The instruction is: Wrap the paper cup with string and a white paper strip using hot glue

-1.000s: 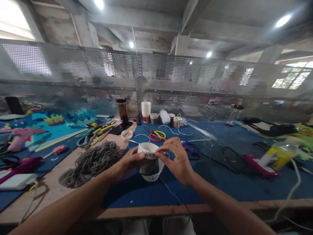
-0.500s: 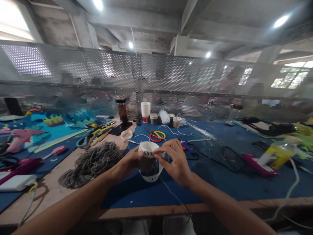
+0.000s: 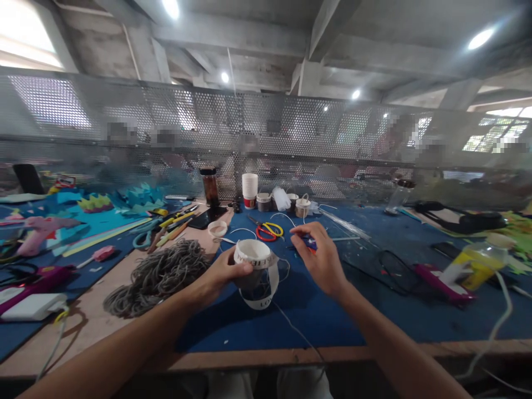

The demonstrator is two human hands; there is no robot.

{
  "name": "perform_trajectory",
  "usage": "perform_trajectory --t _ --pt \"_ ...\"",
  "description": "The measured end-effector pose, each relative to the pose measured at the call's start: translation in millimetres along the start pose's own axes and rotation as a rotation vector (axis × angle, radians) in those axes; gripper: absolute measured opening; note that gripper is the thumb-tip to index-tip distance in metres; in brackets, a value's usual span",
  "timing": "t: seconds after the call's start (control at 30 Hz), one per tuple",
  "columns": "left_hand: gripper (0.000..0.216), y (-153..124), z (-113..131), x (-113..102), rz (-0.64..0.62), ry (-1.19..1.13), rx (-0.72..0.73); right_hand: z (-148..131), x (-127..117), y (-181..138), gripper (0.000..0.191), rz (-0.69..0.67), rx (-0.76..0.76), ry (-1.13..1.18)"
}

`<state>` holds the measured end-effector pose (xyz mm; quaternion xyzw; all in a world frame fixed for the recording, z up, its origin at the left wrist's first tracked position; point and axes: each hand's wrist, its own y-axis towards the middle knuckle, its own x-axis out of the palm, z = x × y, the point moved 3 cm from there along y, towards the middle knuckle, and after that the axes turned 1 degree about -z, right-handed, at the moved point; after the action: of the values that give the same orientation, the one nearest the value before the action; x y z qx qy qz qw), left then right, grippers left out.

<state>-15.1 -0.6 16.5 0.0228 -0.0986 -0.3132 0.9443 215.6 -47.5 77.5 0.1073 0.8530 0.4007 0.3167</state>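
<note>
My left hand [image 3: 226, 271] is closed round a paper cup [image 3: 249, 280], its thumb pressed on the near side. The cup is upright, with a white rim and a grey lower part. A white lettered ribbon [image 3: 273, 280] runs round the upper part and hangs in a loose loop below, bearing dark print. To the right of the cup, my right hand [image 3: 319, 255] is raised off it, fingers bent and thumb apart, with nothing seen in it. Partly hidden behind that hand is a blue and red tool [image 3: 310, 242]. A thin grey cord [image 3: 297, 328] trails to the table edge.
Grey yarn [image 3: 160, 274] is heaped on the left. Scissors [image 3: 266, 230] with red and yellow handles and a ribbon roll [image 3: 217, 229] lie beyond the cup. Stacked paper cups [image 3: 250, 188] and small grey cups stand at the back. A magenta glue gun [image 3: 443, 282] lies right.
My right hand has let go of the ribbon at the cup's rim and moved right, towards the blue and red tool. The left hand still holds the cup.
</note>
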Motion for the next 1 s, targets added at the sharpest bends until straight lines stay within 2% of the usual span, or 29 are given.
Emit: perform_trajectory --t 0.1,0.2,0.27,0.43,0.6,0.8,0.93,1.0 --pt "0.061 -0.3 2.3 -2.4 0.052 0.048 0.02 35.6 -13.4 2.6 0.014 -0.11 0.1 -0.237" --pt "0.057 -1.0 5.5 -3.0 0.082 0.084 0.03 75.7 -22.1 -5.9 0.019 -0.355 0.307 -0.583" --pt "0.057 -1.1 6.0 -3.1 0.083 0.1 0.027 96.1 -25.1 -14.3 0.024 -0.478 0.422 -0.702" --pt "0.058 -1.2 6.4 -2.6 0.096 0.133 0.06 123.4 -22.7 -20.1 0.032 -0.571 0.519 -0.718" --pt "0.052 -3.9 10.1 -1.0 0.077 0.084 0.075 142.0 -17.8 -11.2 0.034 -0.69 0.559 -0.611" --pt "0.052 -5.8 7.6 -2.4 0.096 -0.039 -0.017 146.4 -22.0 -14.2 0.032 -0.685 0.577 -0.52" --pt "0.044 -3.4 4.3 -2.9 0.095 -0.142 -0.024 124.4 -25.8 -12.4 0.039 -0.52 0.577 -0.561" --pt "0.042 -1.9 3.7 -1.8 0.087 -0.149 -0.022 100.2 -19.8 -8.0 0.037 -0.422 0.499 -0.426"
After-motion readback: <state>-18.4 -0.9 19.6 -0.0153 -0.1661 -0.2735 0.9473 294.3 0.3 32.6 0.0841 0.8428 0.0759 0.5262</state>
